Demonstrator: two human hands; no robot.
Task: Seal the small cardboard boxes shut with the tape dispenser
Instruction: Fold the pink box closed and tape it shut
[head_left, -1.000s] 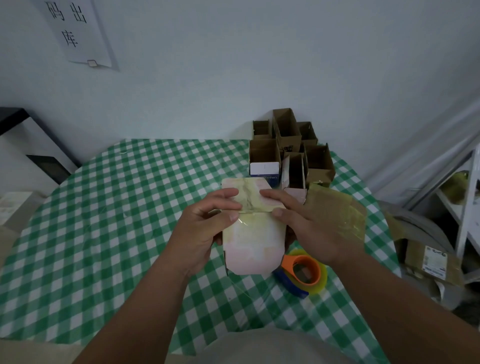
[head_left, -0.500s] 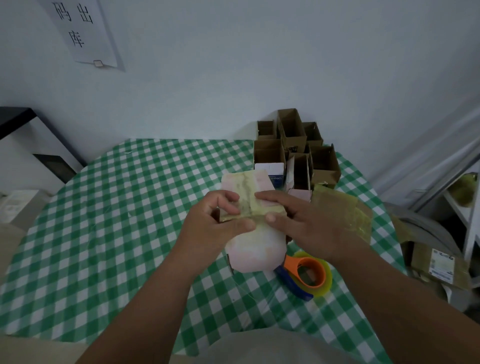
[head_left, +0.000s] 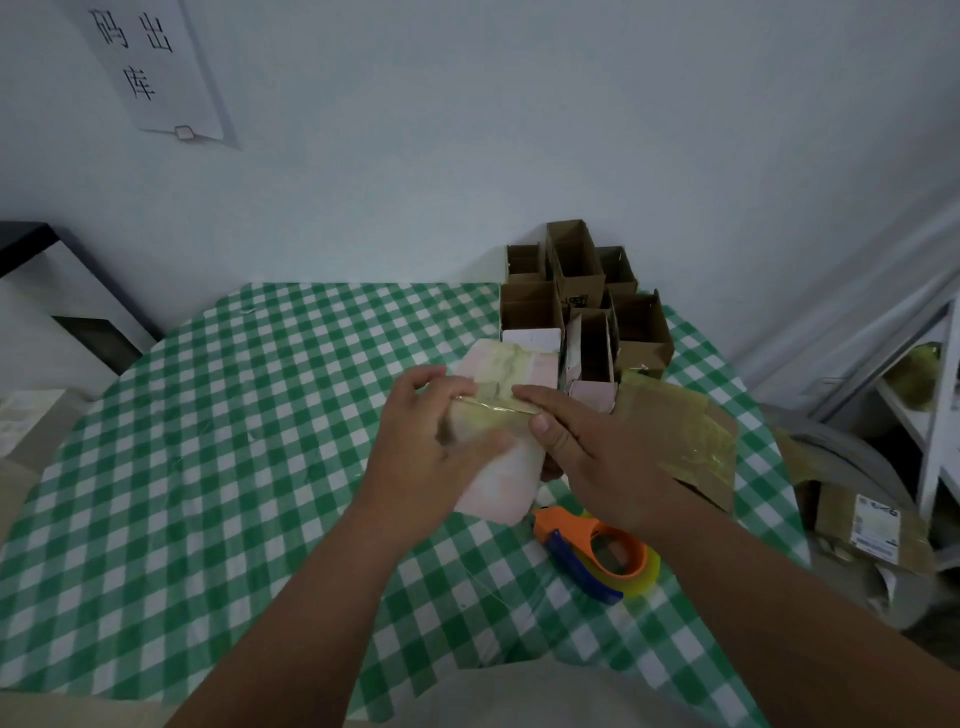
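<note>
Left hand (head_left: 421, 441) and right hand (head_left: 592, 447) both hold one pale box (head_left: 498, 488), raised just above the table (head_left: 208, 441). Left grip: fingers curled around the box's left side, thumb blurred. Right grip: thumb and straight forefinger pinch a yellowish tape strip (head_left: 493, 408) running across the box top between the two hands. Tape dispenser (head_left: 597, 551) lies on the table just below the right wrist, untouched. Open boxes (head_left: 576, 296) stand clustered beyond the hands. Flattened taped cardboard (head_left: 691, 441) lies right of the right hand.
</note>
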